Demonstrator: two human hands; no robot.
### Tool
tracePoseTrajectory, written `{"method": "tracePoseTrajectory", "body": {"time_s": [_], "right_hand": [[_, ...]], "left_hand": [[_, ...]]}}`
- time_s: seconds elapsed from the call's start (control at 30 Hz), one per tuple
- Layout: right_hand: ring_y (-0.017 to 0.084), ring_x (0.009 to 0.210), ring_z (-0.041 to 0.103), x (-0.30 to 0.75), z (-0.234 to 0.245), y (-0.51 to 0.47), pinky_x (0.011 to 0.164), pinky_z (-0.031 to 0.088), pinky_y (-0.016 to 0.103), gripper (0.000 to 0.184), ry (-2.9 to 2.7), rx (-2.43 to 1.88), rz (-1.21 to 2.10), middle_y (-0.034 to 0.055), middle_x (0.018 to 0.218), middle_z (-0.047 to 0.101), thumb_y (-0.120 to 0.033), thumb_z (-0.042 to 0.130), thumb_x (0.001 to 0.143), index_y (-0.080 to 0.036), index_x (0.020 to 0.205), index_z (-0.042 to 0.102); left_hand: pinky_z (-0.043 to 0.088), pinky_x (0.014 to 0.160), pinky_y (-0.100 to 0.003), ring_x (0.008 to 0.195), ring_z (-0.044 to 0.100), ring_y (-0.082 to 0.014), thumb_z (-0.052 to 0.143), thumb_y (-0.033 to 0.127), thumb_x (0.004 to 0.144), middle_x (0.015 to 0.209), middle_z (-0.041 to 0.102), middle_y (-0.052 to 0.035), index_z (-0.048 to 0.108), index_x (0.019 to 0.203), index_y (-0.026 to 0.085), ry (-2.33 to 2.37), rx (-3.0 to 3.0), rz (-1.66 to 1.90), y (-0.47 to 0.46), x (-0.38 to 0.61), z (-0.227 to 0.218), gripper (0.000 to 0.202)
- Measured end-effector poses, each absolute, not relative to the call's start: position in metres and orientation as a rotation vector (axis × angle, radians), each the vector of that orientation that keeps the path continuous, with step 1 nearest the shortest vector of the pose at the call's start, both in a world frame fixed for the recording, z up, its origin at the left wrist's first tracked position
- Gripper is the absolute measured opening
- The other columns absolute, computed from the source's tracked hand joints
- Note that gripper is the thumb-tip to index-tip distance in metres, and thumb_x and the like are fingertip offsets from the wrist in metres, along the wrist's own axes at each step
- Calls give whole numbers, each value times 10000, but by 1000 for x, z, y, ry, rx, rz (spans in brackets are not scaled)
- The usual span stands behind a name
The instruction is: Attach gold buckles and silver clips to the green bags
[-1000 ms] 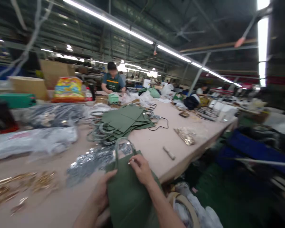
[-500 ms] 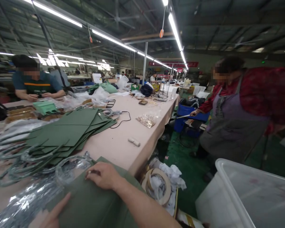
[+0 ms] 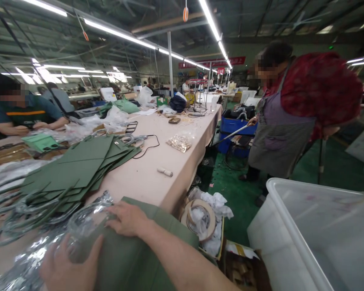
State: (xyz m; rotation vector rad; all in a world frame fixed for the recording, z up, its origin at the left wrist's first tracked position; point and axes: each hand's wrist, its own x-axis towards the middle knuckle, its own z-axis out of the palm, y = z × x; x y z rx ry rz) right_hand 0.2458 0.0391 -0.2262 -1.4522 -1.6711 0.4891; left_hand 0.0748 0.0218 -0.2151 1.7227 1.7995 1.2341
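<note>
A flat dark green bag (image 3: 133, 258) lies at the near edge of the long table (image 3: 145, 178). My right hand (image 3: 127, 218) rests on its top edge, fingers curled against the cloth by a clear plastic-wrapped handle loop (image 3: 85, 218). My left hand (image 3: 69, 266) presses on the bag's left side, fingers spread flat, touching the crinkled clear plastic (image 3: 21, 270). A fanned stack of the same green bags (image 3: 79, 165) with grey cord handles (image 3: 21, 210) lies farther left on the table.
A white plastic bin (image 3: 306, 234) stands at the right. A box with tape rolls (image 3: 200, 220) and crumpled paper sits below the table edge. A person in a red top and grey apron (image 3: 285, 117) stands in the aisle. Another person (image 3: 21, 115) works at the far left.
The view has swung right, bringing the white bin and the standing person closer. My left hand has moved up onto the bag's left side; my right hand stays on its top edge.
</note>
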Motion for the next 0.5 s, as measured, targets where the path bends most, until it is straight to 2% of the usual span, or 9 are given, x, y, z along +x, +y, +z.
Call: {"method": "tracePoseTrajectory", "body": {"time_s": [0.07,0.13,0.23,0.37,0.5], "right_hand": [[144,888,669,247,-223,29,1013,523,334,568,-1540,-1395,517,26,1395,588,-320,727,906,-325,1445,549],[110,765,641,251,-223,10,920,558,305,591,-1372,-1329,531,46,1398,568,-282,731,887,-299,1446,540],[133,797,642,268,-238,-36,759,564,274,497,-1149,-1284,489,54,1322,587,-274,659,920,-291,1405,559],[198,976,655,328,-293,-118,893,551,341,402,-922,-1476,292,79,1301,593,-340,578,966,-270,1362,589],[284,1088,649,404,-360,-190,961,539,415,451,-630,-2026,169,126,1266,638,-414,566,917,-213,1316,628]], "left_hand": [[230,1268,-582,1519,324,-430,682,597,820,1698,308,-28,585,1399,318,1743,1998,1329,17,79,-214,650],[212,1257,-612,1520,320,-434,604,586,889,1707,280,-53,574,1410,305,1722,2176,1342,13,81,-214,593],[165,1265,-598,1528,304,-415,569,496,937,1703,279,-104,544,1447,261,1576,2363,1296,11,81,-218,562],[182,1276,-537,1495,362,-383,583,395,928,1634,417,-119,599,1397,243,1238,2494,1186,22,80,-231,494],[249,1255,-561,1439,437,-379,548,337,917,1487,585,-140,619,1368,216,1006,2600,1140,42,77,-246,472]]}}
